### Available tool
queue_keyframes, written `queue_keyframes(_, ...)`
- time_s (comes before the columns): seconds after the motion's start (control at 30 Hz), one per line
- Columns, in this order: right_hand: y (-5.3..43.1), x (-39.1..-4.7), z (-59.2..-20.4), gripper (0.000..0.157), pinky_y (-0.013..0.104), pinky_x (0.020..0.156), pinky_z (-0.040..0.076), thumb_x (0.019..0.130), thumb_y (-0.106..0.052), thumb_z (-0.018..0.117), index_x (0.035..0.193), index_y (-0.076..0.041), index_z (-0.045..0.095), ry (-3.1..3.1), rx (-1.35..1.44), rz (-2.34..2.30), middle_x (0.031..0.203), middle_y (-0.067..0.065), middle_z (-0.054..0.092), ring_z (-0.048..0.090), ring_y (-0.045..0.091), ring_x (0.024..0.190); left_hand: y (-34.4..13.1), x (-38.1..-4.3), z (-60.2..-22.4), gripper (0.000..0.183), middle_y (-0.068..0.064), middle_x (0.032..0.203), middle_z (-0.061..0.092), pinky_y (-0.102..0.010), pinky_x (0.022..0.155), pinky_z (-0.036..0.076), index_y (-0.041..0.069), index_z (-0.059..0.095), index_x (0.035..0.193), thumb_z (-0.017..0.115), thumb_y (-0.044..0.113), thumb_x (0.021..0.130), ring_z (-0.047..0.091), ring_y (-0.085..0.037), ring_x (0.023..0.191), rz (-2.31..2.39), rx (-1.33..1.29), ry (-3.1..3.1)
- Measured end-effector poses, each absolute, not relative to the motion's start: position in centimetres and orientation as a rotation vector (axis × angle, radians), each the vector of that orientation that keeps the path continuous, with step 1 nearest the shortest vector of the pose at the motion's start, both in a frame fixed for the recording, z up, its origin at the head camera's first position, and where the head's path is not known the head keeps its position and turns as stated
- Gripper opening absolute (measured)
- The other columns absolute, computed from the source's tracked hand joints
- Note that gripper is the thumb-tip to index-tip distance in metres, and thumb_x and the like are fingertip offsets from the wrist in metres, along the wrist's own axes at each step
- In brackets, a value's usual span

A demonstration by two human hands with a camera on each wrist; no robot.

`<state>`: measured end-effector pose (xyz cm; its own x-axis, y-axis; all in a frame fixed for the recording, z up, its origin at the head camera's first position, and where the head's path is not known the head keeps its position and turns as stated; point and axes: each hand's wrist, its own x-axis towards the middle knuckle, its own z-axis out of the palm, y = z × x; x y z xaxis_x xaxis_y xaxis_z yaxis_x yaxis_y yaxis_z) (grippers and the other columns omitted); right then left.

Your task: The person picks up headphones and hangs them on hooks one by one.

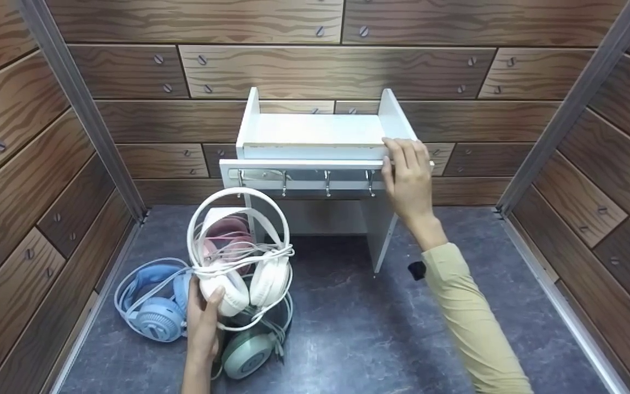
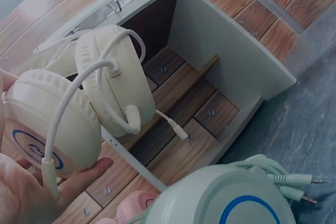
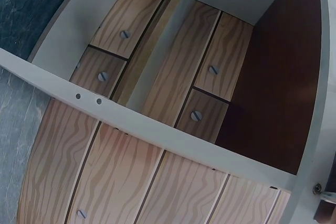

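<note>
In the head view my left hand [image 1: 203, 323] holds a pair of white headphones [image 1: 271, 279] by one ear cup, with the headband up and the cable wound around it. The left wrist view shows my thumb and fingers around that white ear cup [image 2: 58, 124]. My right hand [image 1: 410, 180] grips the right end of the white shelf's front rail [image 1: 304, 164], fingers over its top edge. Several metal hooks [image 1: 327, 183] line this rail, with nothing hanging on them. The right wrist view shows the shelf's side panel [image 3: 157, 140] but not the hand.
Blue headphones [image 1: 156, 317] lie on the dark floor [image 1: 348, 328] at left. Green headphones [image 1: 249, 353] lie in front, and pink headphones [image 1: 230, 230] show behind the white pair. Wood-patterned walls [image 1: 337, 71] enclose the back and sides. A small black object [image 1: 416, 270] is beside the right sleeve.
</note>
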<state>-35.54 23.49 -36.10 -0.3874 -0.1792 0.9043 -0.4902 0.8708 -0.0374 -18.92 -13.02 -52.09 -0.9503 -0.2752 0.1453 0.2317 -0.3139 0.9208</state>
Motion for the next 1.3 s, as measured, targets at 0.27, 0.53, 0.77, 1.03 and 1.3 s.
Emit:
queue_keyframes(0.27,23.5,-35.5,-36.1,0.036,0.035,0.108,0.023,0.094,-0.024,0.041,0.125,-0.013,0.054,-1.966,0.49,0.358,0.113,0.005,0.055,0.043,0.023,0.114,-13.1,-19.7,-52.2,0.072,-0.012,0.146,0.027,-0.013,0.097,0.035,0.006,0.016,0.146,0.056,0.007,0.087,0.029,-0.018,0.131,-2.278,0.056,-1.739)
queue_keyframes(0.53,23.5,-35.4,-36.2,0.036,0.037,0.109,0.022,0.095,-0.023,0.039,0.126,-0.011,0.053,-1.983,0.497,0.354,0.115,0.005,0.054,0.042,0.022,0.114,-13.0,-20.8,-52.5,0.065,-0.014,0.136,0.037,-0.018,0.093,0.041,0.005,0.024,0.142,0.056,-0.003,0.085,0.042,-0.014,0.118,-2.307,0.03,-1.717)
queue_keyframes(0.77,23.5,-35.5,-36.1,0.036,0.035,0.109,0.022,0.094,-0.024,0.04,0.126,-0.012,0.054,-1.977,0.491,0.358,0.114,0.005,0.055,0.042,0.022,0.115,-13.4,-21.8,-52.6,0.07,-0.014,0.14,0.033,-0.013,0.09,0.041,0.006,0.021,0.144,0.056,-0.004,0.084,0.038,-0.016,0.12,-2.23,0.084,-1.816)
queue_keyframes(1.03,23.6,-35.6,-36.1,0.036,0.034,0.109,0.022,0.095,-0.025,0.039,0.126,-0.013,0.054,-1.976,0.482,0.36,0.113,0.004,0.055,0.042,0.022,0.115,-13.6,-23.0,-52.7,0.064,-0.018,0.127,0.041,-0.026,0.076,0.052,0.008,0.024,0.143,0.053,-0.003,0.086,0.049,-0.015,0.104,-2.246,0.142,-1.815)
queue_keyframes(1.3,23.6,-35.6,-36.2,0.036,0.034,0.108,0.024,0.095,-0.025,0.039,0.126,-0.013,0.053,-1.976,0.48,0.345,0.114,0.004,0.055,0.042,0.022,0.115,-13.0,-24.2,-52.4,0.067,-0.02,0.13,0.036,-0.041,0.068,0.055,0.011,0.021,0.144,0.051,-0.003,0.086,0.052,-0.018,0.097,-2.235,0.226,-1.85)
